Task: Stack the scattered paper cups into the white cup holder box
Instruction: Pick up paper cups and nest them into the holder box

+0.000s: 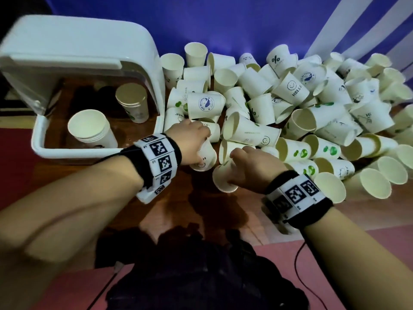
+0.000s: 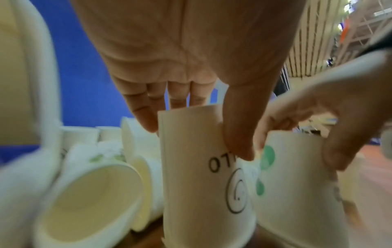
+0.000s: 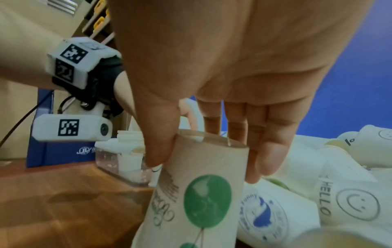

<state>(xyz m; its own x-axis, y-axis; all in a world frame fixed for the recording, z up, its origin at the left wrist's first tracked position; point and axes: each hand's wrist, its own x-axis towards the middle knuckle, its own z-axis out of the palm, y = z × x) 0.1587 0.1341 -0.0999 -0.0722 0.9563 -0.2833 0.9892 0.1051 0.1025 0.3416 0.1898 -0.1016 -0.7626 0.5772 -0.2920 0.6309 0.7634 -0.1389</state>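
The white cup holder box (image 1: 93,52) stands at the back left and holds two stacks of paper cups (image 1: 89,128), (image 1: 131,101). A big pile of scattered paper cups (image 1: 301,104) fills the right side. At the pile's near edge my left hand (image 1: 196,142) grips a cup printed HELLO with a smiley (image 1: 204,158); thumb and fingers pinch it near its base (image 2: 201,176). Beside it my right hand (image 1: 241,166) grips a cup with green balloons (image 1: 223,179), thumb and fingers round its base (image 3: 201,193). Both cups point mouth toward me.
The brown wooden table (image 1: 201,211) shows bare in front of my hands. A blue wall (image 1: 223,23) backs the pile. Loose cups (image 1: 330,186) lie at the near right. A dark cloth (image 1: 201,276) and a cable (image 1: 299,260) sit at the bottom.
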